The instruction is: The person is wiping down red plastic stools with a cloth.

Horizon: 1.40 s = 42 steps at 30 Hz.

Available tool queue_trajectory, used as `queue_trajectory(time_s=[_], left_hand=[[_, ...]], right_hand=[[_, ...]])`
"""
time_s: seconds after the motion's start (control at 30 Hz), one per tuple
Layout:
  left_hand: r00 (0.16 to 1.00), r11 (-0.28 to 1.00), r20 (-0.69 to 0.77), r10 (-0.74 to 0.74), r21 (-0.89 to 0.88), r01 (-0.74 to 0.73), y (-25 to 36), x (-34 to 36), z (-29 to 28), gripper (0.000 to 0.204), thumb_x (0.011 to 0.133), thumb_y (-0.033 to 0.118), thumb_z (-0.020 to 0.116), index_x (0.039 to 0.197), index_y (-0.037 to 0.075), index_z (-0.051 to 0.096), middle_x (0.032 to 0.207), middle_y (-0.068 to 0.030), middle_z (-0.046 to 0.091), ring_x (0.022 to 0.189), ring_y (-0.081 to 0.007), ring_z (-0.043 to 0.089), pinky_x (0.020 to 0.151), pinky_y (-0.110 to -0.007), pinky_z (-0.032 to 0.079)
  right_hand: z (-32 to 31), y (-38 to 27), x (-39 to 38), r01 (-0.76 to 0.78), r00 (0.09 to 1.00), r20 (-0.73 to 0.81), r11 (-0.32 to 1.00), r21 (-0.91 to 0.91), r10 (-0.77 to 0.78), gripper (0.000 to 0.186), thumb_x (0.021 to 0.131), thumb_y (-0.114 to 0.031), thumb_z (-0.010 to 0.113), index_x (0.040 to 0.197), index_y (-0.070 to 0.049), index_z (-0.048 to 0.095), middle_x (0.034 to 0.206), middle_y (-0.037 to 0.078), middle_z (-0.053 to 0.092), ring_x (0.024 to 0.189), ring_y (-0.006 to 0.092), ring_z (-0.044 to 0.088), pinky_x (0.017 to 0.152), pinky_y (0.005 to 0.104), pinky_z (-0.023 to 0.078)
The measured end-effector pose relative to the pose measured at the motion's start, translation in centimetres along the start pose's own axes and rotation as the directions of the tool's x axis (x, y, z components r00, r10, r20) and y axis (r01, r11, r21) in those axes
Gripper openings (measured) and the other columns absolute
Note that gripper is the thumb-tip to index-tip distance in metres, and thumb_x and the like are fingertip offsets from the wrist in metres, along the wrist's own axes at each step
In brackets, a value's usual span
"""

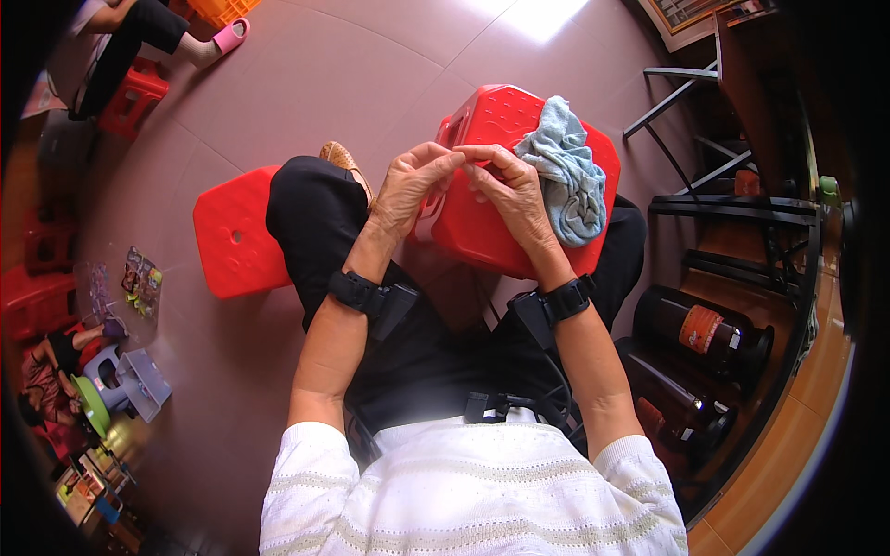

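Over the near left part of a red plastic stool (482,243), my left hand (408,190) and my right hand (515,193) meet at the fingertips. Thumb and index finger are pinched together on each hand. Whatever lies between the tips, if anything, is too small to make out. A crumpled light blue-grey cloth (573,185) rests on the stool's right side, just beyond my right hand and held by neither. Both wrists wear black straps with small black boxes.
Another red stool (236,250) stands left of my knee. Large dark bottles (677,324) lie at the right, below a metal-legged folding chair or table (686,83). Another person's leg in a pink slipper (231,35) reaches in at upper left. More people and plastic goods crowd the left rim.
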<state>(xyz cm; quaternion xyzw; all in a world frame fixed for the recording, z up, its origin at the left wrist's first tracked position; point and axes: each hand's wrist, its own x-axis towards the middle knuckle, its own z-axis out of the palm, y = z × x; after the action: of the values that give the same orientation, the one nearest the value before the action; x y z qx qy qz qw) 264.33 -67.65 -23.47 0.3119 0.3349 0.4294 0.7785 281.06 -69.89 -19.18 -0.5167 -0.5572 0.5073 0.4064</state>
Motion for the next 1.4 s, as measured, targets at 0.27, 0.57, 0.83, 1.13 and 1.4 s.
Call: queue_trajectory(time_s=[0.27, 0.57, 0.83, 1.13, 1.4], left_hand=[[1.0, 1.0, -0.009, 0.003, 0.013, -0.003, 0.05, -0.12, 0.14, 0.013, 0.087, 0.021, 0.068, 0.09, 0.009, 0.062, 0.071, 0.0036, 0.057, 0.064, -0.0042, 0.052, 0.058, -0.019, 0.04], [0.999, 0.998, -0.022, 0.047, 0.031, -0.046, -0.02, -0.07, 0.24, 0.013, 0.088, 0.019, 0.067, 0.093, 0.008, 0.062, 0.072, 0.0031, 0.058, 0.064, -0.004, 0.053, 0.057, -0.018, 0.041], [0.997, 0.993, -0.05, 0.066, 0.1, -0.06, -0.05, -0.22, 0.32, 0.014, 0.088, 0.021, 0.067, 0.092, 0.007, 0.063, 0.072, 0.003, 0.06, 0.062, -0.0032, 0.052, 0.057, -0.017, 0.042], [0.995, 0.986, -0.049, 0.082, 0.146, -0.074, -0.09, -0.29, 0.46, 0.02, 0.092, 0.025, 0.061, 0.098, 0.006, 0.065, 0.075, 0.0025, 0.061, 0.063, -0.0034, 0.053, 0.058, -0.017, 0.043], [0.997, 0.99, -0.037, 0.072, 0.123, -0.067, -0.47, 0.0, 0.07, 0.023, 0.094, 0.029, 0.057, 0.095, 0.007, 0.064, 0.074, 0.0026, 0.061, 0.062, -0.0036, 0.053, 0.058, -0.018, 0.043]], right_hand=[[-0.09, 0.05, -0.02, 0.015, 1.0, 0.0, 1.0, -0.016, -0.015, 0.023, 0.087, -0.005, 0.058, 0.108, -0.007, 0.066, 0.091, 0.0, 0.063, 0.072, 0.0034, 0.058, 0.061, 0.0187, 0.052], [0.04, -0.18, 0.1, 0.022, 1.0, -0.014, 1.0, -0.017, -0.022, 0.024, 0.086, -0.004, 0.058, 0.108, -0.006, 0.066, 0.089, -0.001, 0.063, 0.068, 0.0032, 0.058, 0.06, 0.0182, 0.05], [0.11, -0.12, 0.05, 0.024, 1.0, -0.016, 0.999, -0.028, -0.025, 0.023, 0.086, -0.005, 0.059, 0.108, -0.006, 0.066, 0.089, -0.001, 0.063, 0.067, 0.0032, 0.057, 0.059, 0.0182, 0.05], [0.24, 0.29, -0.01, 0.023, 0.999, -0.032, 0.999, -0.037, -0.024, 0.022, 0.086, -0.006, 0.06, 0.107, -0.006, 0.066, 0.091, 0.0, 0.064, 0.067, 0.0031, 0.058, 0.059, 0.0183, 0.05], [0.31, 0.62, 0.09, 0.021, 0.999, -0.042, 0.999, -0.027, -0.023, 0.021, 0.087, -0.007, 0.06, 0.107, -0.006, 0.066, 0.089, 0.0, 0.065, 0.065, 0.0032, 0.057, 0.058, 0.0183, 0.049]])
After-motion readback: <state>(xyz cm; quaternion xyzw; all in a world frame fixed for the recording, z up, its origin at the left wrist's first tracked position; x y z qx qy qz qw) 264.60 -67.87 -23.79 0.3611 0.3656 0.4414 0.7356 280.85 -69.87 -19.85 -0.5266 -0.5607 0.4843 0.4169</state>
